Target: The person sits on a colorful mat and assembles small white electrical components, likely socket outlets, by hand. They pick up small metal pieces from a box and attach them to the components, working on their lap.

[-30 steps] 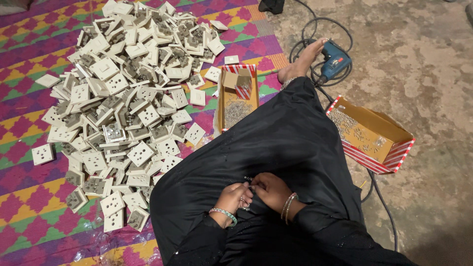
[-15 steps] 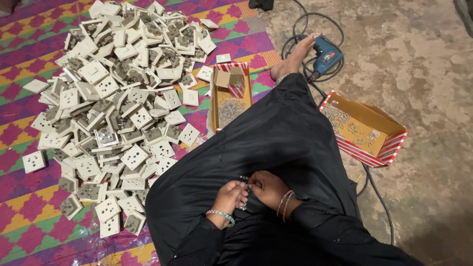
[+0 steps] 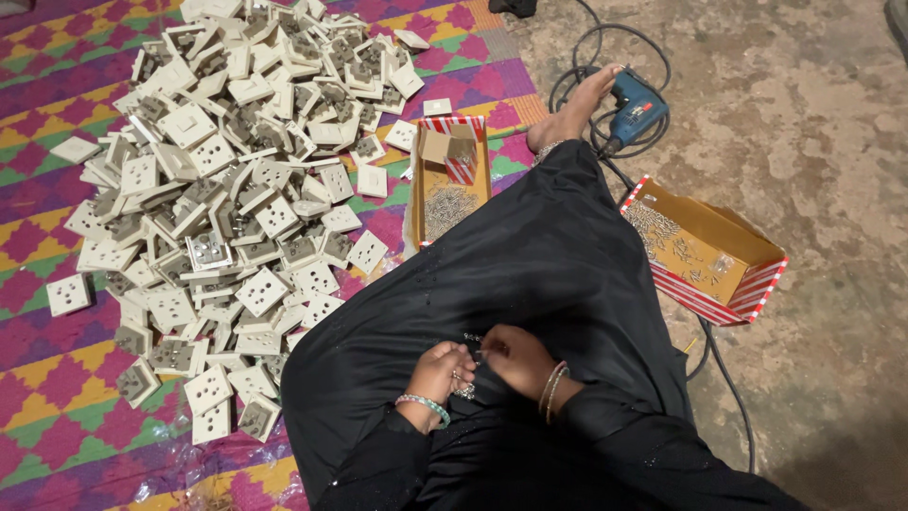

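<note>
My left hand (image 3: 438, 371) and my right hand (image 3: 514, 358) meet over my lap on the black garment (image 3: 530, 265). Their fingertips pinch several small metal screws (image 3: 469, 361) lying on the cloth between them; the parts are too small to make out further. A green and silver bangle sits on my left wrist, thin bangles on my right. A big heap of white socket plates (image 3: 227, 189) lies on the patterned mat to my left, the nearest plates a short reach from my left hand.
A cardboard box of screws (image 3: 451, 185) sits beyond my knee. A second red-striped box (image 3: 705, 254) with screws stands on the concrete floor at right. A blue electric drill (image 3: 636, 106) and its black cable (image 3: 721, 378) lie by my bare foot (image 3: 575, 109).
Both hands stay together in my lap with only small finger movements. The view has shifted slightly, so the heap and boxes sit a little differently in frame.
</note>
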